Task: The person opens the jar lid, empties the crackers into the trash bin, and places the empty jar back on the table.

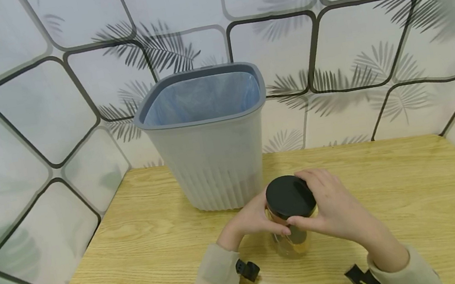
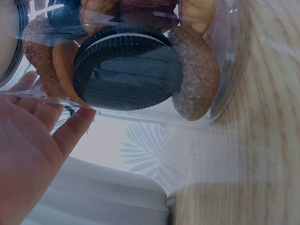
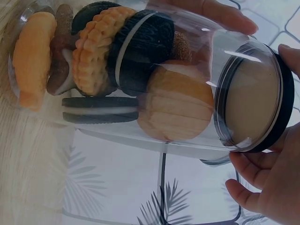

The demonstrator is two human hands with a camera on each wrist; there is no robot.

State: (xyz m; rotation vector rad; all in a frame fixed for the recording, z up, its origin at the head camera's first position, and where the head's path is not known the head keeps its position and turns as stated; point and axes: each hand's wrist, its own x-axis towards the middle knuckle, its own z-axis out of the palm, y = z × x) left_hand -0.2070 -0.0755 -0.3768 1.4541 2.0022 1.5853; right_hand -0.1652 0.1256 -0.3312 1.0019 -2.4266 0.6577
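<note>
A clear jar (image 1: 286,249) with a black lid (image 1: 290,196) stands upright on the wooden table. My left hand (image 1: 254,219) grips its side just below the lid, thumb across the front. From the right, my right hand (image 1: 334,204) holds the lid by its rim, its thumb near the left thumb. Biscuits fill the jar: a dark sandwich cookie (image 2: 131,75) shows large in the left wrist view, and a ridged orange-brown biscuit (image 3: 96,51) in the right wrist view. The lid is on the jar's mouth in the right wrist view; whether it is loose I cannot tell.
A pale grey waste bin (image 1: 216,158) lined with a blue bag (image 1: 203,96) stands behind the jar, to the left. The wooden table (image 1: 147,252) meets walls with a leaf pattern at the back and sides.
</note>
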